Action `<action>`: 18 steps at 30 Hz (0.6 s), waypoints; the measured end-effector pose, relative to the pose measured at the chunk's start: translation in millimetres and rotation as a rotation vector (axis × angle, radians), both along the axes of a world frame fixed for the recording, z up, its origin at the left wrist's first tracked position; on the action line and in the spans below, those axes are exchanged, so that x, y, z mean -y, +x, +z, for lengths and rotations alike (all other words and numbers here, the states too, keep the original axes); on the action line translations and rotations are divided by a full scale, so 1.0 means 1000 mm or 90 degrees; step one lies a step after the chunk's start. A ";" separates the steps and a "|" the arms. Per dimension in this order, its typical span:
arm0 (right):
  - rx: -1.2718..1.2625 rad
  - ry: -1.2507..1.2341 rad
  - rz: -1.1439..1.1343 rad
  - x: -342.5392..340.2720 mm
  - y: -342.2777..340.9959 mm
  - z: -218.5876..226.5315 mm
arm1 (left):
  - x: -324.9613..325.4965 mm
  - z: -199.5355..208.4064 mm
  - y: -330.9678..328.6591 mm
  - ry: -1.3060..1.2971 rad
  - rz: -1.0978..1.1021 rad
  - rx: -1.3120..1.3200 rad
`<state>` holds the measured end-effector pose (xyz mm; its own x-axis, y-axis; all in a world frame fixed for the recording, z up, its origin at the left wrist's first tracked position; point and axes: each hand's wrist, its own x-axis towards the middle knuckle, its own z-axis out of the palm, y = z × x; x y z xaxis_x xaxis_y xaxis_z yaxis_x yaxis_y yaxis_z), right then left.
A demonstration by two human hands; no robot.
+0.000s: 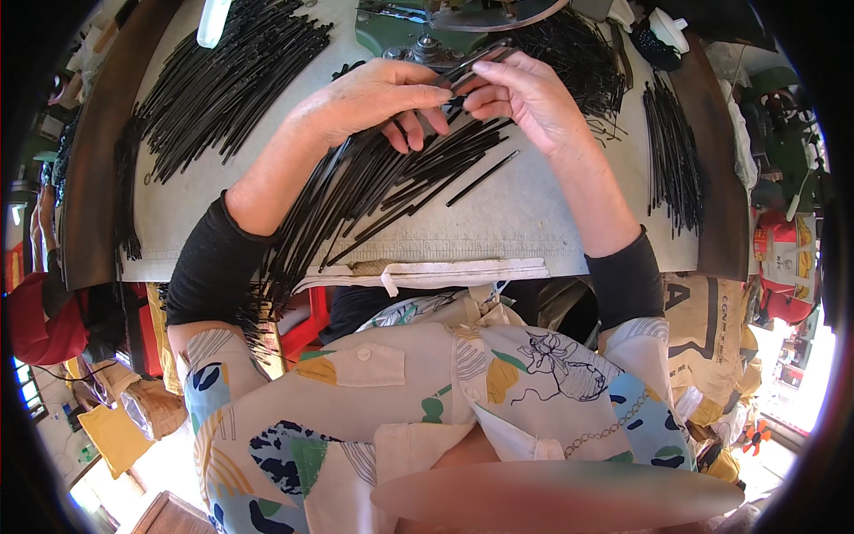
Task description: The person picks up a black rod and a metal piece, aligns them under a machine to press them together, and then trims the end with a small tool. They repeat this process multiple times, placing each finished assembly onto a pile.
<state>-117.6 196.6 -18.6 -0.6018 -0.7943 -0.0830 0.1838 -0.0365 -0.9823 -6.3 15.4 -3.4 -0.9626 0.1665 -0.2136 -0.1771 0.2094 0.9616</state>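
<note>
At the far middle of the table, both my hands are raised over a pile of thin black strips (pixel 374 178). My left hand (pixel 378 98) is closed, thumb against fingers, on one end of a narrow black strip (pixel 464 69). Thumb and forefinger of my right hand (pixel 525 93) pinch the same strip a little further along. Just beyond the hands is the metal foot area (pixel 427 49) of a green machine (pixel 378 36), which looks like a sewing machine. A single black strip (pixel 480 178) lies apart from the pile, below my right hand.
More black strips lie in a large bundle (pixel 231 89) at the far left, a tangled heap (pixel 569 58) at the far right and a bundle (pixel 672 160) near the right edge. A white cloth band (pixel 463 271) runs along the near edge of the pale table (pixel 534 214). Sacks (pixel 703 338) stand at right.
</note>
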 end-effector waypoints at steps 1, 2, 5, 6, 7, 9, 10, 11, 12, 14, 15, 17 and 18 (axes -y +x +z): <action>0.005 -0.013 -0.029 -0.001 -0.003 -0.001 | 0.001 -0.001 0.001 0.007 0.030 -0.006; 0.009 -0.026 -0.058 -0.003 -0.006 -0.002 | 0.002 -0.002 0.002 0.014 0.061 -0.011; 0.026 -0.051 -0.075 -0.003 -0.009 -0.005 | 0.009 -0.009 0.002 0.085 0.103 -0.022; 0.035 -0.057 -0.082 -0.002 -0.008 -0.005 | 0.011 -0.010 0.001 0.084 0.106 -0.023; 0.034 -0.057 -0.079 -0.002 -0.008 -0.005 | 0.013 -0.012 0.000 0.099 0.104 -0.029; 0.019 -0.061 -0.082 -0.002 -0.005 -0.004 | 0.016 -0.013 -0.001 0.114 0.105 -0.034; 0.019 -0.060 -0.080 -0.002 -0.004 -0.003 | 0.017 -0.014 -0.001 0.111 0.095 -0.042; 0.008 -0.054 -0.077 -0.002 -0.003 -0.002 | 0.017 -0.014 -0.001 0.108 0.084 -0.050; -0.004 -0.049 -0.076 -0.002 -0.003 -0.001 | 0.017 -0.015 -0.002 0.108 0.085 -0.050; -0.008 -0.050 -0.076 -0.002 -0.003 -0.001 | 0.016 -0.016 -0.002 0.118 0.088 -0.060; -0.012 -0.052 -0.077 -0.002 -0.003 -0.002 | 0.016 -0.016 -0.002 0.119 0.089 -0.060; -0.008 -0.066 -0.072 0.000 -0.003 -0.002 | 0.015 -0.017 -0.002 0.107 0.091 -0.060; -0.005 -0.081 -0.068 0.000 -0.003 -0.002 | 0.014 -0.018 -0.002 0.107 0.091 -0.060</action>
